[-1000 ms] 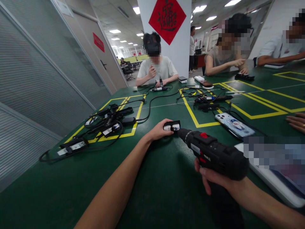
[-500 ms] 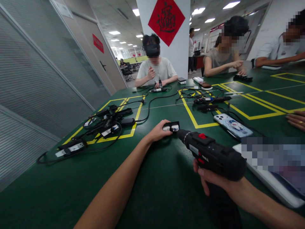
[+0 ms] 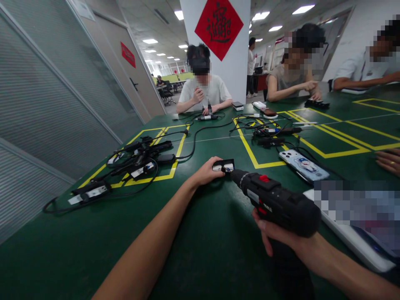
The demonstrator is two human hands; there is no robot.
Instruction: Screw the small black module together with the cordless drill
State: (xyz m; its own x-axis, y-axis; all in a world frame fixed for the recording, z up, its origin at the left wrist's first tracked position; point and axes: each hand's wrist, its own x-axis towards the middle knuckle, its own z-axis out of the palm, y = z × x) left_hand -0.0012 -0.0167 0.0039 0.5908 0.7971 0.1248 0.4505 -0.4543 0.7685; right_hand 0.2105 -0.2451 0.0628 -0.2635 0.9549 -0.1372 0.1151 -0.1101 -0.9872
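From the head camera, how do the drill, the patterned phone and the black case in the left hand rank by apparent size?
1. Drill, in the right hand
2. Patterned phone
3. Black case, held by the left hand

The drill sits nearest the camera, which enlarges it.

The tip of the drill (image 3: pixel 278 202) is too small to tell; the left hand (image 3: pixel 208 171) partly hides the small black case (image 3: pixel 227 163). Near right, pixels mask a white-edged object (image 3: pixel 353 239) (kind unclear); the right edge crops a co-worker's hand (image 3: pixel 389 160).
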